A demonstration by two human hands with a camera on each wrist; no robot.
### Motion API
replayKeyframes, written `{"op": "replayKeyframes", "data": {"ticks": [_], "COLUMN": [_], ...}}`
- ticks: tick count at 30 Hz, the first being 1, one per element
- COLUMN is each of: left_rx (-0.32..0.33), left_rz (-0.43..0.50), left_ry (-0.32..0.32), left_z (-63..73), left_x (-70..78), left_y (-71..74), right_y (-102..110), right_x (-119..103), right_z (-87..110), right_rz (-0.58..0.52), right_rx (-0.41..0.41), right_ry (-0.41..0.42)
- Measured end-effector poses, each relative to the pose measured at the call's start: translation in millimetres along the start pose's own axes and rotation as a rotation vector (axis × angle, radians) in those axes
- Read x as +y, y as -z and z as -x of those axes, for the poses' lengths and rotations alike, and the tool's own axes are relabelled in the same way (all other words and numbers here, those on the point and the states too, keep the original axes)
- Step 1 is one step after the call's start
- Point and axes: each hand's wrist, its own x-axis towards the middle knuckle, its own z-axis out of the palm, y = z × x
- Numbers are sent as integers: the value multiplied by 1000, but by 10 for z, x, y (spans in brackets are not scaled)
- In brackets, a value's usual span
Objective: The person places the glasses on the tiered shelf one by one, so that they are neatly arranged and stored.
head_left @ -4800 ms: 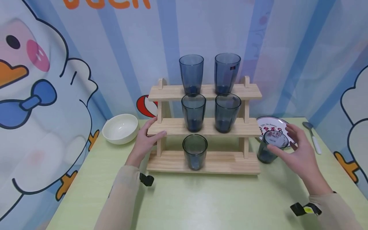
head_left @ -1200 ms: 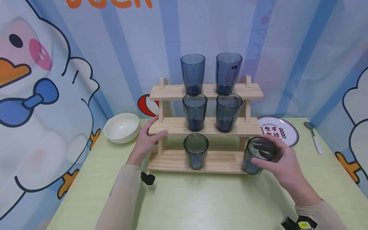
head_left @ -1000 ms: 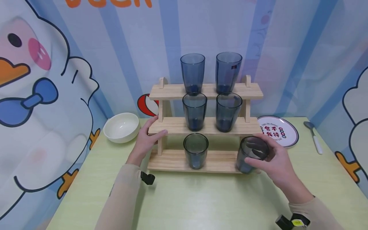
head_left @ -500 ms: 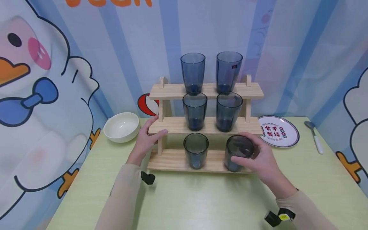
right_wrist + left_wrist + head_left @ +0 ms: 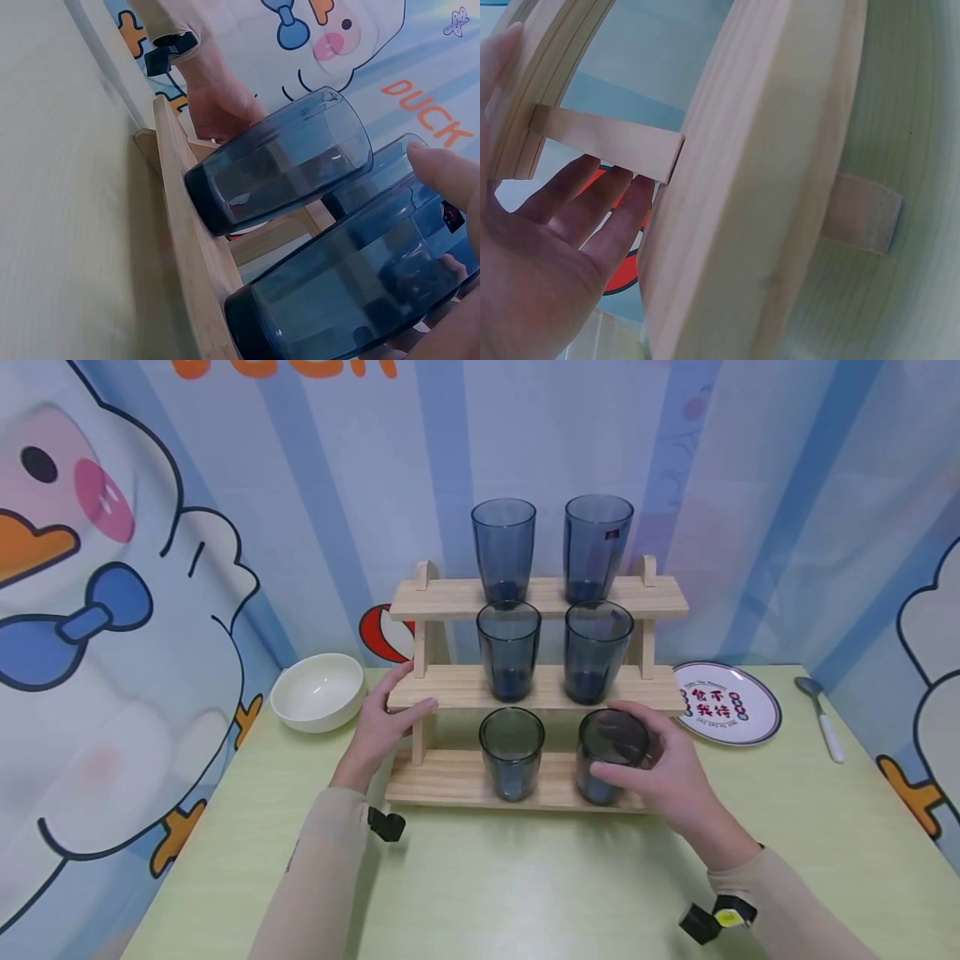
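Note:
A three-tier wooden rack (image 5: 442, 781) stands on the table with blue-grey drinking glasses on its tiers. My right hand (image 5: 678, 772) holds one glass (image 5: 611, 739) at the right of the bottom tier, thumb in front and fingers round the far side. In the right wrist view that glass (image 5: 337, 285) has its base at the bottom board, apparently touching it. Left of it stands another glass (image 5: 512, 756). My left hand (image 5: 378, 727) grips the rack's left side, thumb on the middle shelf; in the left wrist view its fingers (image 5: 619, 217) reach behind the upright (image 5: 611, 142).
Two glasses stand on the middle tier, such as the right one (image 5: 596, 652), and two on the top tier, such as the left one (image 5: 503, 547). A white bowl (image 5: 318, 693) sits left of the rack. At right lie a printed plate (image 5: 727, 703) and a spoon (image 5: 825, 727).
My right hand has gripped the glass that stood by the plate and carried it left onto the bottom tier, beside the other glass. The left hand has stayed on the rack.

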Motion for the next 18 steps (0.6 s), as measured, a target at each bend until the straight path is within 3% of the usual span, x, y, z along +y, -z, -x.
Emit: {"op": "replayKeyframes", "data": {"ticks": [18], "left_rx": [7], "left_rz": [-23], "left_ry": [10], "left_z": [-8], "left_x": [8], "left_y": [-1], "right_y": [-109], "right_x": [14], "right_z": [-46], "right_rz": [2], "right_rx": [-32], "right_ry": [41]}}
